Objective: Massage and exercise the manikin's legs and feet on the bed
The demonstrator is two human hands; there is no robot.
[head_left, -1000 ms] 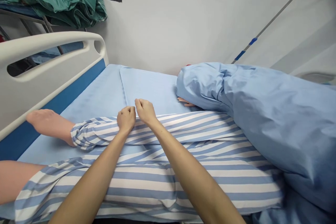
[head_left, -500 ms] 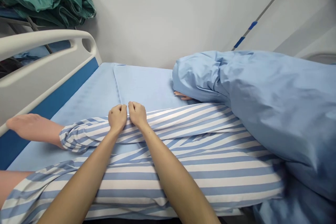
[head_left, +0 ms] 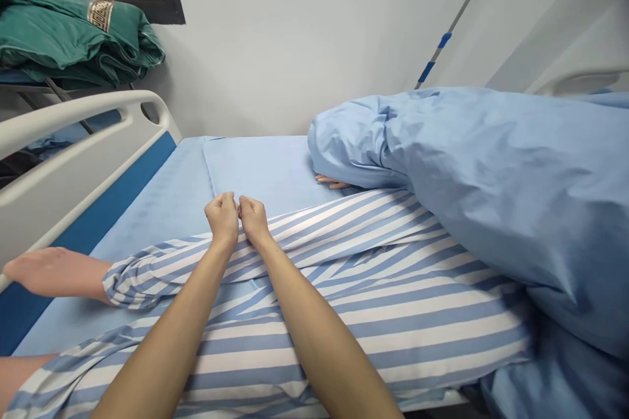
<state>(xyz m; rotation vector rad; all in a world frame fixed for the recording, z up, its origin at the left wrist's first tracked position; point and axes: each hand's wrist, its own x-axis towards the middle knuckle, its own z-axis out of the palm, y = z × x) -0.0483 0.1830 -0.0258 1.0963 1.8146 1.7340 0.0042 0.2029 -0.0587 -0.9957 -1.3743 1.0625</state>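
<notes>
Both fists are side by side over the far leg of blue-and-white striped trousers point(head_left: 339, 222), thumb sides nearly touching. My left hand point(head_left: 222, 215) is closed with its fingers curled in. Close beside it, my right hand point(head_left: 253, 216) is closed the same way. Whatever the fists may hold is hidden, and I cannot tell whether they press on the cloth or hover above it. The trousers clothe a figure lying on the bed, person or manikin I cannot tell. A bare foot point(head_left: 54, 272) comes out of the far trouser leg at the left.
A light blue quilt point(head_left: 481, 170) lies bunched over the figure's upper part, with fingertips point(head_left: 331, 181) showing under its edge. The bed's end board point(head_left: 93, 163) stands left, beside folded green covers point(head_left: 63, 33). Behind the blue sheet point(head_left: 260, 163) rises a white wall point(head_left: 265, 46).
My view has tilted up slightly, so more of the wall and window shows. My fists have stayed together, with the wrists turned a little. Trousers and quilt look the same.
</notes>
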